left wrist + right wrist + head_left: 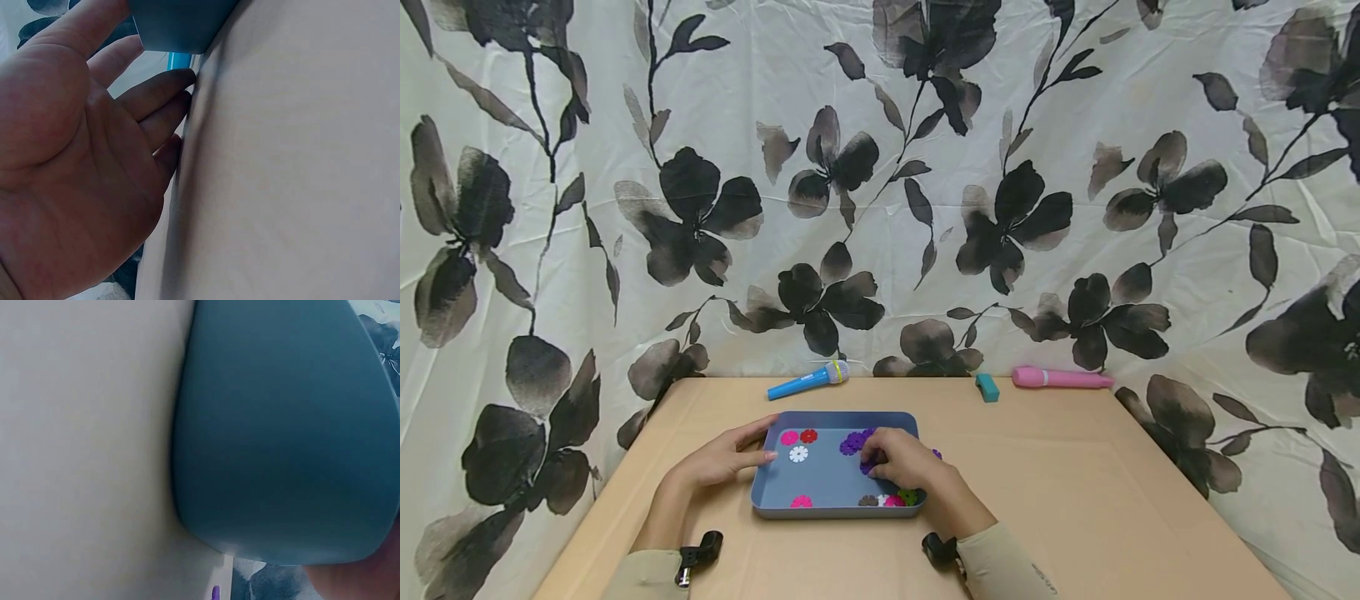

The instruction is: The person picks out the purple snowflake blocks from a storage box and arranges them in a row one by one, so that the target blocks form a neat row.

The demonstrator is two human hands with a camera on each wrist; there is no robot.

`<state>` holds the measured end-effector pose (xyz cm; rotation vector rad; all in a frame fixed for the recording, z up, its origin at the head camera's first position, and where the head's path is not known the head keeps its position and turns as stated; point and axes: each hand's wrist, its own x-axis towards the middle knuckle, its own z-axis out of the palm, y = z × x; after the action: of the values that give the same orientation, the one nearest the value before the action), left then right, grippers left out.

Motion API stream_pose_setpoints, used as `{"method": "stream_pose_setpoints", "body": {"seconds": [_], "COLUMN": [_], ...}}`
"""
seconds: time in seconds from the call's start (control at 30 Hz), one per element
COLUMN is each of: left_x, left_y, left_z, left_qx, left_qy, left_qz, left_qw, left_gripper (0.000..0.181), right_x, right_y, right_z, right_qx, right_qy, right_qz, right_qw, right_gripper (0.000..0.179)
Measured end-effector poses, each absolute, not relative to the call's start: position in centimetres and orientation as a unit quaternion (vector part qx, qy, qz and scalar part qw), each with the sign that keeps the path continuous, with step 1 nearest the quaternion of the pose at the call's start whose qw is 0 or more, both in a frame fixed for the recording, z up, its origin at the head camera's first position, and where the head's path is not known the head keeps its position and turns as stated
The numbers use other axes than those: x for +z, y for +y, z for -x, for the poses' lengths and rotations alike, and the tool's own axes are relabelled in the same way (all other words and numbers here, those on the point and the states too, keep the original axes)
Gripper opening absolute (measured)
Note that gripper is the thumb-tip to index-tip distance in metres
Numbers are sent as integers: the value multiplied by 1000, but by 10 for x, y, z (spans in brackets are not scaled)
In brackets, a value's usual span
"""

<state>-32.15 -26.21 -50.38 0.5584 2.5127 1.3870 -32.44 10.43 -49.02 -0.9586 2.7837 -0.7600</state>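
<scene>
A shallow blue-grey tray (820, 483) lies on the table with small flower-shaped pieces in it. My left hand (722, 454) is at its left side, thumb over the rim and index finger along the far corner; the other fingers hang loosely beside the tray in the left wrist view. My right hand (902, 460) reaches over the right rim, fingers bent down and pinching at a purple flower piece (867, 468). More purple flower pieces (852, 442) lie just left of its fingers. The tray's outer wall (281, 437) hides most of that hand in the right wrist view.
Pink, red and white flower pieces (798, 454) lie at the tray's left, others along its near edge. One purple piece (936, 454) is outside the right rim. Behind stand a blue toy microphone (805, 382), a teal block (987, 387) and a pink tube-shaped object (1062, 378).
</scene>
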Motion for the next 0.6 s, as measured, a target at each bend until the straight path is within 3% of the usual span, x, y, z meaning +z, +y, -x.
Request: {"method": "stream_pose_setpoints", "body": {"seconds": [0.6], "left_x": [-504], "left_y": [-262], "left_z": [323], "left_qx": [469], "left_qy": [856], "left_qz": [-189], "left_qw": [106], "left_gripper": [81], "right_x": [-480], "right_y": [118], "right_z": [328], "right_qx": [-342], "right_qy": [882], "right_qz": [322], "right_qw": [39], "right_gripper": [11]}}
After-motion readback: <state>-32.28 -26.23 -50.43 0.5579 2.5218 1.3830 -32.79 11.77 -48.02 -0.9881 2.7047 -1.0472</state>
